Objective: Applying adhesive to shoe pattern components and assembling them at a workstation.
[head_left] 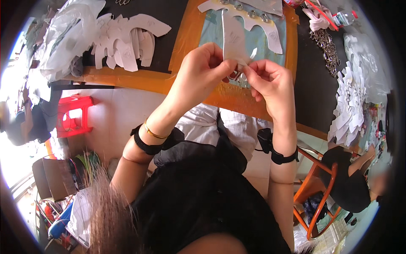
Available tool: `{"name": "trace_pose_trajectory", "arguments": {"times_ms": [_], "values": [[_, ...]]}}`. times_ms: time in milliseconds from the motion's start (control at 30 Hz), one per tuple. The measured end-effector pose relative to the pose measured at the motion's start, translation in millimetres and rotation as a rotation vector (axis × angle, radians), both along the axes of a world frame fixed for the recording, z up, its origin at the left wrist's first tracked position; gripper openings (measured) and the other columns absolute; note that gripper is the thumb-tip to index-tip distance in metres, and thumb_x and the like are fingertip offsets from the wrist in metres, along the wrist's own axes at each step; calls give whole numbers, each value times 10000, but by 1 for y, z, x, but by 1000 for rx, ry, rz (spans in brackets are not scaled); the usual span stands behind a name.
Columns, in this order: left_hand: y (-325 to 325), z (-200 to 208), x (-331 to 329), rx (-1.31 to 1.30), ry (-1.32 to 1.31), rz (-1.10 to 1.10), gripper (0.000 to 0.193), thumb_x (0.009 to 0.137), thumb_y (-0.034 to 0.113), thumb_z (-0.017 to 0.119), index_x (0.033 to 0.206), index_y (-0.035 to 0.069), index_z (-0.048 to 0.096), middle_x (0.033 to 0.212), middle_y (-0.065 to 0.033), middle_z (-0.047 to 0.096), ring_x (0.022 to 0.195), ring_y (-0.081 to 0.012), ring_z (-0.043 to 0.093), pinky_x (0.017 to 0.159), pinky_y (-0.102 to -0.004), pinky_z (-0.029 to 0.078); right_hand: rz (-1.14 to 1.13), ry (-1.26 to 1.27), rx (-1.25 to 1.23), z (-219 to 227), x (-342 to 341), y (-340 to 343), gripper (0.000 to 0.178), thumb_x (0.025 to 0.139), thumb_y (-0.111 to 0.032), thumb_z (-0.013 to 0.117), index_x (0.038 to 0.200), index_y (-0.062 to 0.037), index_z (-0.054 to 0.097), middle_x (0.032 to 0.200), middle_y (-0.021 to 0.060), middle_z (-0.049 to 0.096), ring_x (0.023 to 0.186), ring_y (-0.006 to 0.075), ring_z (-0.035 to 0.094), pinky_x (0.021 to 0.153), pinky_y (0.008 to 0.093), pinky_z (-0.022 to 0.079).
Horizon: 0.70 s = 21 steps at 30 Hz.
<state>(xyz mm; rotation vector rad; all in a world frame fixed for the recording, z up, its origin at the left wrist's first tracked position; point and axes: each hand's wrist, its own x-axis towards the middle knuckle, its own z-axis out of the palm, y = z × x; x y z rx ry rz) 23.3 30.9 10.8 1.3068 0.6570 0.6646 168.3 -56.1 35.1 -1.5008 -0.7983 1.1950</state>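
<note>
In front of me, my left hand (205, 72) and my right hand (272, 82) meet, fingers pinched together. Between them is a white flat cut piece (233, 38), its long part standing away from me and its near end folded at my fingertips. A bit of shiny metal shows just under the fingers, too covered to make out fully. Beyond my hands, another white curved piece (272, 38) lies on a teal sheet (211, 31), with several metal rings (252, 14) along it.
Stacked white cut pieces (124, 51) and clear plastic bags (69, 34) lie on the dark table at left. At right are a heap of metal clasps (325, 51), a bottle (344, 17) and more white pieces (349, 106). A red stool (76, 116) and another person's leg (361, 161) flank me.
</note>
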Motion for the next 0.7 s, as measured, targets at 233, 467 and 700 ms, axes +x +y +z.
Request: {"name": "trace_pose_trajectory", "arguments": {"times_ms": [233, 467, 700], "values": [[-1, 2, 2, 109, 152, -26, 134, 848, 102, 577, 861, -28, 544, 791, -37, 612, 732, -59, 561, 663, -187, 454, -153, -266, 76, -11, -11, 0, 105, 777, -74, 652, 768, 16, 598, 598, -3, 567, 482, 34, 501, 427, 178, 381], [3, -4, 2, -51, -36, -45, 163, 820, 62, 610, 934, -32, 541, 892, -57, 619, 839, -76, 574, 767, -195, 457, -147, -217, 52, -13, -11, 7, 119, 752, -38, 666, 822, 17, 586, 650, 13, 581, 524, 41, 519, 451, 186, 403], [2, -5, 1, -79, -85, -29, 182, 804, 46, 639, 944, -25, 548, 893, -58, 622, 832, -71, 574, 773, -201, 460, -319, -504, 491, -8, -13, 11, 356, 701, 6, 683, 1035, -33, 569, 731, 20, 567, 551, 42, 486, 486, 190, 402]]}}
